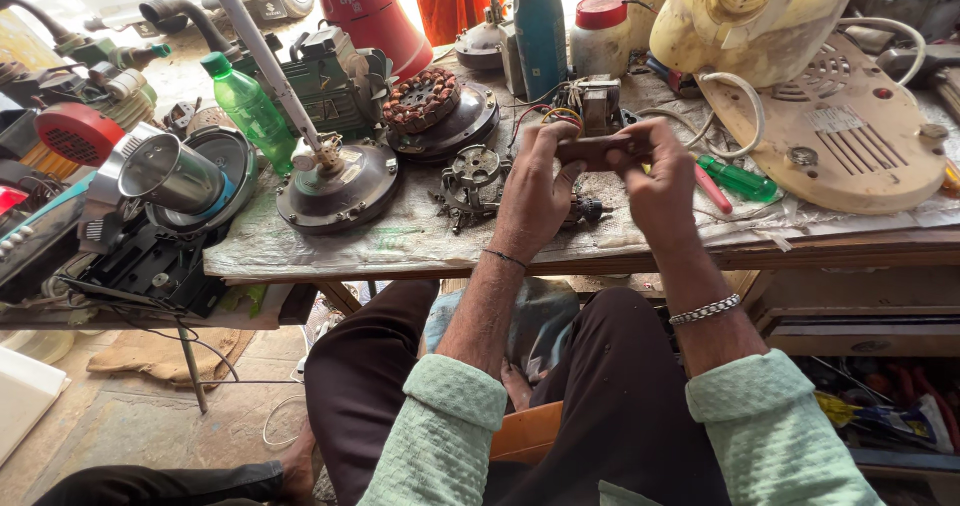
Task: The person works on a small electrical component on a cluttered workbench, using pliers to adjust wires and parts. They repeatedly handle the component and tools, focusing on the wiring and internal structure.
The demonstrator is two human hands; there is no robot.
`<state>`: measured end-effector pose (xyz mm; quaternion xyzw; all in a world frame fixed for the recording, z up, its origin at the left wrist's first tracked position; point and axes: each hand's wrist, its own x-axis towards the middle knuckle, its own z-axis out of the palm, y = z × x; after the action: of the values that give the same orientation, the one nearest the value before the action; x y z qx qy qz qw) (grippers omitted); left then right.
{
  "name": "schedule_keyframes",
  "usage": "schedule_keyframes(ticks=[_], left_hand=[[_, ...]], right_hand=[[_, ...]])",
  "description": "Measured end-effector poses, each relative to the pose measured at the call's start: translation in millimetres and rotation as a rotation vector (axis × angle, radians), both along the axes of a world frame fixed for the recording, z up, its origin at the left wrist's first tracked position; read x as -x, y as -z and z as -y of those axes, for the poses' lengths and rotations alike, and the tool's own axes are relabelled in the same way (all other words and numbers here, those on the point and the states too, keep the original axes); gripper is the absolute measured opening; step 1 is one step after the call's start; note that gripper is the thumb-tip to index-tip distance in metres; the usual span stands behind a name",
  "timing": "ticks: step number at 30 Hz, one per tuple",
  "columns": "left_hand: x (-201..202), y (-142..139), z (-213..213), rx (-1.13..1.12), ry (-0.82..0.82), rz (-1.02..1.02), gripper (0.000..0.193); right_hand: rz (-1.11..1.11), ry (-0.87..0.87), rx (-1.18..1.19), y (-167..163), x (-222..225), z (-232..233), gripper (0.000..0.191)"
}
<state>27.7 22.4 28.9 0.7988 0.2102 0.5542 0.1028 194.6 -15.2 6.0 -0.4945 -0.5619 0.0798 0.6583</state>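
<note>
Far to the left of the hands a shiny metal cylinder [170, 173] lies tilted among dark machine parts, with a red grille [78, 133] just beyond it. Nearer, a green plastic bottle [250, 109] leans on the surface [420, 241], and beside it a round fan motor housing [340, 186] with a long pale rod rising from it sits just left of the left hand. Behind that housing stands a copper-wound stator [422, 99] on a dark disc.

The left hand [535, 191] is raised above the surface's front edge, fingers curled closed around the left end of a small dark brown block [600, 150]. The right hand [660, 181] grips the block's other end in the same closed way, so the piece is held between both hands, clear of the surface. Just below the hands lie small metal motor parts [475, 181].

Right of the right hand lies a green-handled screwdriver [738, 178], and beyond it a cream-coloured round cover [840, 136] with slotted vents, well apart from the hands.
</note>
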Motion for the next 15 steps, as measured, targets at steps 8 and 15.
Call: schedule_keyframes(ticks=[8,15], left_hand=[[-2,8,-18,0.354,0.084,0.100,0.031],[0,9,-33,0.553,0.294,0.321,0.040]], right_hand=[[0.385,0.051,-0.259,-17,19,21,0.056],[0.658,0.271,-0.098,-19,26,21,0.058]])
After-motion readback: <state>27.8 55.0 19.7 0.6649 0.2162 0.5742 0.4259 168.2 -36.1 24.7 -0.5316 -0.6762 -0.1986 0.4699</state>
